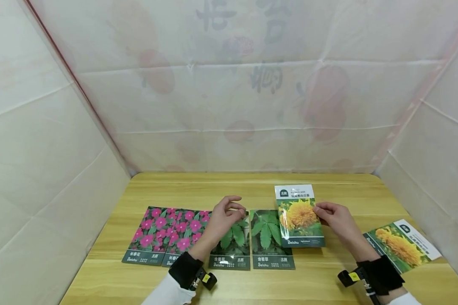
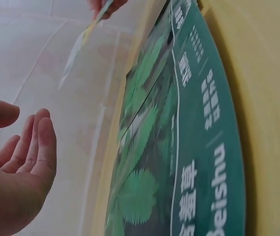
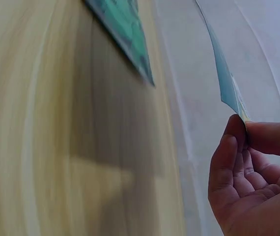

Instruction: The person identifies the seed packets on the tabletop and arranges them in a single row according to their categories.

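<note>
My right hand (image 1: 337, 220) pinches a seed packet with a yellow sunflower (image 1: 300, 216) by its right edge. In the right wrist view, thumb and fingertips grip the packet (image 3: 223, 78) edge-on, raised over the table. The held packet overlaps the right-hand green-leaf packet (image 1: 269, 237) in the head view. My left hand (image 1: 223, 222) hovers above the other green-leaf packet (image 1: 230, 250), partly covering it. The left wrist view shows that hand (image 2: 22, 162) with fingers loosely bent and nothing between them, beside the leaf packet (image 2: 145, 182).
Two pink-flower packets (image 1: 152, 231) lie at the left of the row, one partly hidden by my left arm. Another sunflower packet (image 1: 402, 245) lies slanted at the right, partly behind my right wrist. Pale cloth walls (image 1: 252, 106) enclose the wooden table (image 1: 198, 186).
</note>
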`<state>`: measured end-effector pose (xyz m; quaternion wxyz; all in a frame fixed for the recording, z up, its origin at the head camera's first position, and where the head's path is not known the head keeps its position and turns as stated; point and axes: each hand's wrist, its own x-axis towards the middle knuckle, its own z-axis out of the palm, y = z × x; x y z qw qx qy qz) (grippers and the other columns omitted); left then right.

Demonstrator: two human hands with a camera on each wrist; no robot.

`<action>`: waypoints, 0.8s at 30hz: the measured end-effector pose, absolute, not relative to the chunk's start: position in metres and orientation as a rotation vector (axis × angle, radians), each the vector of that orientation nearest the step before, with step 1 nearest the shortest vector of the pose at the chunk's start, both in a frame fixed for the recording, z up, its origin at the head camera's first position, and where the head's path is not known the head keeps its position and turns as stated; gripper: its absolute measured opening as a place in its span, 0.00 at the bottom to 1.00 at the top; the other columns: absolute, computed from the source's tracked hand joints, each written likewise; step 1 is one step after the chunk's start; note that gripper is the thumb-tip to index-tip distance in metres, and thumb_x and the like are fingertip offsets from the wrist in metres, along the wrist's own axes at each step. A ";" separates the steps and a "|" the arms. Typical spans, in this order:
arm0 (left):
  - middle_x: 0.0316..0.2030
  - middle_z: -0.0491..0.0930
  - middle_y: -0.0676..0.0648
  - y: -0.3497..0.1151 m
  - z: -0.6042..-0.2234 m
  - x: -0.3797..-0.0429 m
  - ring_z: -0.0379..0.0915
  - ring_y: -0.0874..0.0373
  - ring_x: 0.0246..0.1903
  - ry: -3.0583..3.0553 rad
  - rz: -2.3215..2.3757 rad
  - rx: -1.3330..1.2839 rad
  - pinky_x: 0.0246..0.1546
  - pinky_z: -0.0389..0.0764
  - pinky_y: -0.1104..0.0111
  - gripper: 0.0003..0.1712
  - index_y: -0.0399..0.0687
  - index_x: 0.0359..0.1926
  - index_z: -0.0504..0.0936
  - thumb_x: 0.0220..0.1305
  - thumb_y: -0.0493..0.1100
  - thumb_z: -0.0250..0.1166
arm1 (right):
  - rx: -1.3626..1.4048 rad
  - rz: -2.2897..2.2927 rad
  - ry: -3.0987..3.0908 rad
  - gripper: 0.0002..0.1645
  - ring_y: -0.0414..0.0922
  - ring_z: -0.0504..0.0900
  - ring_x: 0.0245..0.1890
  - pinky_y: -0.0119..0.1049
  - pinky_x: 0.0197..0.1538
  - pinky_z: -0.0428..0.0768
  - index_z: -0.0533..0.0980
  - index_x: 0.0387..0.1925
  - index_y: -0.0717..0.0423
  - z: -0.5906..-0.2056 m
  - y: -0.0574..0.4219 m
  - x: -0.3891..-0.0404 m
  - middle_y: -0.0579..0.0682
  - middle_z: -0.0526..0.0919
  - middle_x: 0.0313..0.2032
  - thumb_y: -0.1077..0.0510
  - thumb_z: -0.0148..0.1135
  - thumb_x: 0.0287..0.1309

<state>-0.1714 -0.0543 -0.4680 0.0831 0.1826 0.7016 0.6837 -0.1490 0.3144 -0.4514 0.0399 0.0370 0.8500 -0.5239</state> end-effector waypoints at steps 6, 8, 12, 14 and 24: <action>0.55 0.79 0.34 -0.062 -0.467 -0.174 0.80 0.37 0.51 2.119 2.064 0.510 0.55 0.82 0.48 0.28 0.43 0.73 0.67 0.78 0.43 0.61 | 0.134 -1.502 2.631 0.33 0.47 0.85 0.49 0.39 0.51 0.87 0.68 0.67 0.76 -0.452 0.331 -0.142 0.68 0.81 0.55 0.49 0.54 0.80; 0.56 0.78 0.31 -0.065 -0.461 -0.174 0.78 0.32 0.53 2.103 2.075 0.438 0.57 0.81 0.45 0.27 0.43 0.72 0.68 0.77 0.41 0.62 | 0.159 -1.486 2.626 0.31 0.49 0.85 0.49 0.39 0.50 0.87 0.69 0.66 0.77 -0.453 0.334 -0.141 0.68 0.81 0.54 0.52 0.54 0.80; 0.56 0.78 0.31 -0.070 -0.456 -0.173 0.78 0.32 0.53 2.107 2.094 0.376 0.57 0.80 0.44 0.27 0.43 0.72 0.68 0.77 0.38 0.62 | 0.185 -1.452 2.614 0.30 0.53 0.84 0.51 0.41 0.50 0.87 0.68 0.66 0.78 -0.456 0.338 -0.138 0.69 0.80 0.55 0.54 0.53 0.80; 0.56 0.78 0.33 -0.073 -0.457 -0.172 0.79 0.37 0.53 2.122 2.093 0.376 0.58 0.80 0.46 0.28 0.42 0.73 0.67 0.77 0.39 0.62 | 0.197 -1.435 2.618 0.29 0.53 0.84 0.49 0.41 0.48 0.87 0.68 0.66 0.79 -0.459 0.339 -0.137 0.68 0.81 0.54 0.55 0.53 0.80; 0.56 0.78 0.40 -0.092 -0.502 -0.190 0.81 0.45 0.53 2.134 2.157 0.511 0.57 0.83 0.58 0.36 0.43 0.74 0.65 0.76 0.55 0.63 | 0.200 -1.341 2.678 0.25 0.50 0.85 0.44 0.39 0.43 0.86 0.74 0.60 0.78 -0.472 0.348 -0.132 0.63 0.85 0.47 0.57 0.56 0.78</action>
